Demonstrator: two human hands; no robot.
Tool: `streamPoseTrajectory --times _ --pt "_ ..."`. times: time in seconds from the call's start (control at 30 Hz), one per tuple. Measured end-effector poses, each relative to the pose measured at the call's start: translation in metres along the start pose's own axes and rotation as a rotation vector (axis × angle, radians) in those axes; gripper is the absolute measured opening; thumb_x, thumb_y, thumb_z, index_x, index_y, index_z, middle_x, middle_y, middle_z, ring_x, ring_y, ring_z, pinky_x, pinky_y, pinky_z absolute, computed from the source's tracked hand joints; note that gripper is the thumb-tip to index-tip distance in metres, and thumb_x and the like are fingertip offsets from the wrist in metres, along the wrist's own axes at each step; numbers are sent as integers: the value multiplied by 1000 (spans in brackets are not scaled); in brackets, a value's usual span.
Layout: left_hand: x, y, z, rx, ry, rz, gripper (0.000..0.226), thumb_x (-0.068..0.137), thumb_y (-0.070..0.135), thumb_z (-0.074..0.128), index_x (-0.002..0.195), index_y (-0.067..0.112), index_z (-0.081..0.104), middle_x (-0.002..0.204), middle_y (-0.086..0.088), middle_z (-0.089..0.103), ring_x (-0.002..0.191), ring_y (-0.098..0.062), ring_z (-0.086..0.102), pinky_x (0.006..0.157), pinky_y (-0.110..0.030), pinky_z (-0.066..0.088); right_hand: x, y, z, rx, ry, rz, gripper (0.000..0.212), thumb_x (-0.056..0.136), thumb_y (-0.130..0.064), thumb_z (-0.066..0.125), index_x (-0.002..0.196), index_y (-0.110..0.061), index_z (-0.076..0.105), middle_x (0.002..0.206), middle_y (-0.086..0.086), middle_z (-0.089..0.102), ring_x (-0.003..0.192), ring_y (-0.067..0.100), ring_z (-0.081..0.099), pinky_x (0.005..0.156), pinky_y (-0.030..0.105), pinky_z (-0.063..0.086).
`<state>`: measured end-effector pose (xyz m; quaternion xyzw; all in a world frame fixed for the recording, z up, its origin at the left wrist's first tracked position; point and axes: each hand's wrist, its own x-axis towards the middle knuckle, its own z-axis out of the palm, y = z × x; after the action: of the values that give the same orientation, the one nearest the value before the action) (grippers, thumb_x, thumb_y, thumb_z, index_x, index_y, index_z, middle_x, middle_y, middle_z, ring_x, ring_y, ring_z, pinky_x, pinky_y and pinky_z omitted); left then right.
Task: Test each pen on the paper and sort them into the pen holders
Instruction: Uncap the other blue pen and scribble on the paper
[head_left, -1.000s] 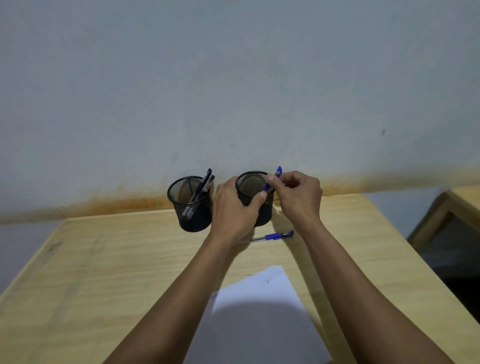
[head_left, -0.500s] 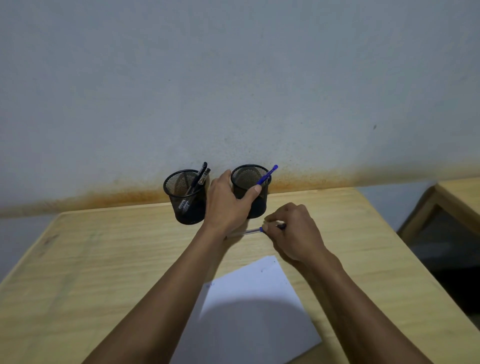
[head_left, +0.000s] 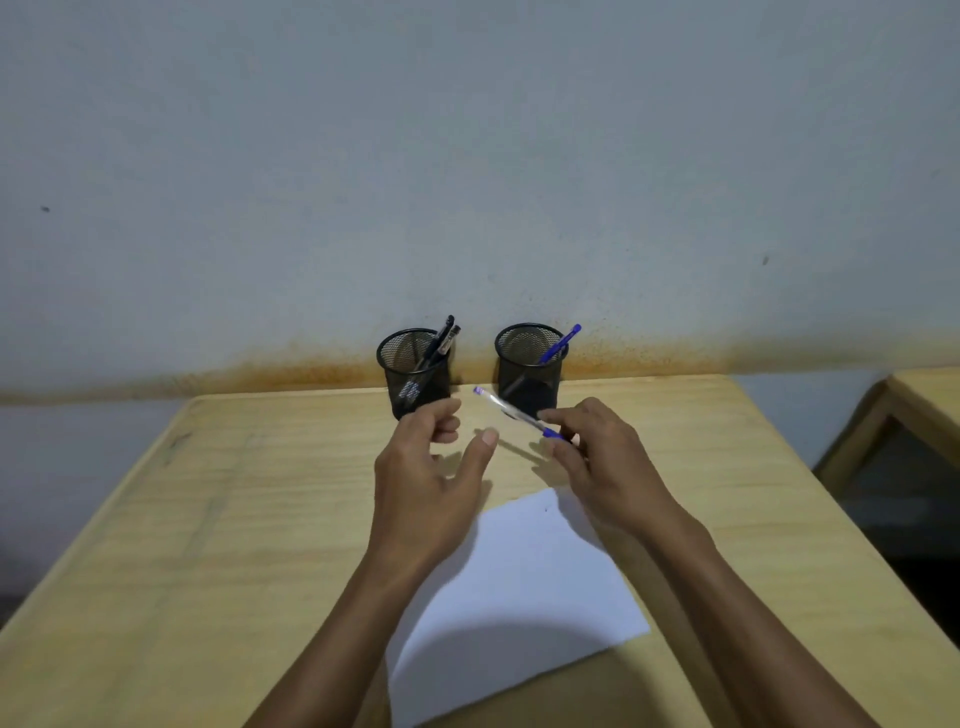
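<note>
Above the table (head_left: 208, 519), in the head view, the right hand (head_left: 608, 467) grips a pen (head_left: 519, 415) between thumb and fingers near its blue end. The clear barrel slants up and left from that hand, its far tip in the air between the two holders. The gripped end is partly covered by the fingers, so whether a cap sits there cannot be told.

The left hand (head_left: 431, 483) hangs just left of the pen, grasping nothing, thumb and fingers spread and curled. Its thumb tip lies just below the barrel, apart from it.

Beyond the left hand's fingertips stands the left holder (head_left: 415, 374), a black mesh cup with dark pens (head_left: 441, 343) leaning out to its right; how many cannot be told. Its lower front is hidden by the fingers. Beyond the right hand stands the right holder (head_left: 530, 369), with one blue pen (head_left: 558, 345) leaning to the right. The held barrel crosses in front of its lower left side.

Below both hands lies the paper (head_left: 519, 597), a white sheet turned at an angle. The left forearm covers its left edge, and a shadow falls across its near half. Any marks on it are too faint to read, save a tiny dot near the far corner.
</note>
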<state>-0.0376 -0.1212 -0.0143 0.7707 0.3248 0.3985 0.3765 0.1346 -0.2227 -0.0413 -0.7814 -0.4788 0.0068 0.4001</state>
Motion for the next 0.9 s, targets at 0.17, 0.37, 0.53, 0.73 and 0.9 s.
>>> streamPoseTrajectory --times 0.17,0.37,0.53,0.73,0.9 --pt "-43 -2 -22 67 -112 35 35 85 33 73 118 28 64 105 14 65 98 4 59 77 -5 44 -45 -52 -13 583 123 220 5 95 -14 69 98 -18 70 81 -4 69 73 5 62 65 17 50" --pt "-76 6 -39 66 -189 79 21 89 34 68 109 30 73 95 19 69 94 4 62 79 -9 43 -93 -88 -9 761 106 331 10 85 -16 81 89 -12 72 74 -1 76 71 7 68 65 15 50" --pt "-95 4 -53 106 -197 87 9 87 25 72 94 26 77 85 15 70 85 1 60 71 -6 38 -116 -103 0 813 73 389 12 90 -17 77 96 -11 69 71 3 77 66 4 66 65 11 48" --pt "-110 -5 -64 186 -174 95 12 86 30 66 81 23 75 74 10 67 74 -9 60 71 -25 46 -125 -107 11 843 55 477 21 93 -22 73 84 -3 72 67 -2 71 62 4 61 63 18 49" --pt "-111 -3 -67 268 -100 194 18 83 29 61 79 18 75 69 4 64 68 -15 58 65 -34 48 -120 -110 17 927 102 561 24 92 -22 75 78 -2 72 62 0 67 59 9 58 68 26 50"
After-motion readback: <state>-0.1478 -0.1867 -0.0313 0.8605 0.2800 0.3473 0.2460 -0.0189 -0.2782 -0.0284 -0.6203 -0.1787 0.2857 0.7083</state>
